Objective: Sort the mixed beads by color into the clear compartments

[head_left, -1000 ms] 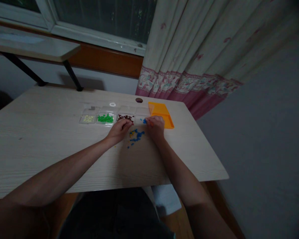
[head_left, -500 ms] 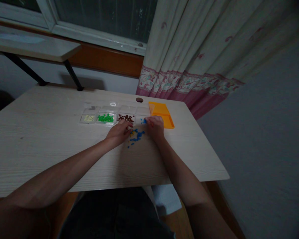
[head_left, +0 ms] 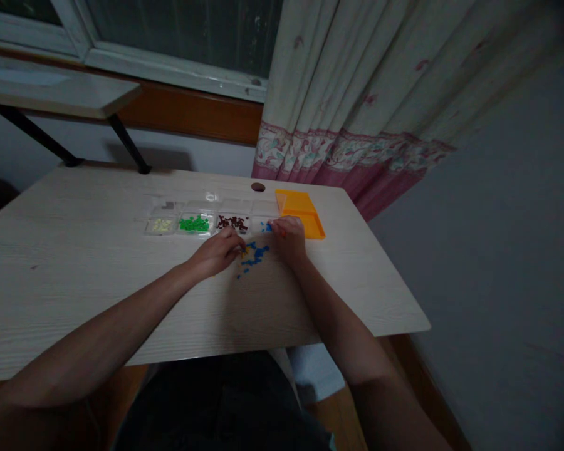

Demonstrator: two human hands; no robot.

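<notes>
A loose pile of small blue pieces (head_left: 258,253) lies on the table, with a few small yellow pieces (head_left: 245,252) at its left side. My left hand (head_left: 219,249) reaches in from the left with curled fingers, its tips at the yellow pieces; what they pinch, if anything, is too small to make out. Over the right end of a row of clear boxes, my right hand (head_left: 289,237) is closed, fingertips together at the clear box with blue pieces (head_left: 264,227). Whatever sits between those fingertips is hidden.
Further left stand open clear boxes with dark brown pieces (head_left: 232,223), green pieces (head_left: 194,223) and pale yellow pieces (head_left: 161,224). An open orange box (head_left: 314,225) lies right of my right hand. Behind are a cable hole (head_left: 258,187), a raised shelf (head_left: 75,94) and a curtain (head_left: 343,150).
My left fingers have drawn slightly away from the brown box, down beside the yellow pieces. My right hand stays at the blue box. The whole view has shifted a little.
</notes>
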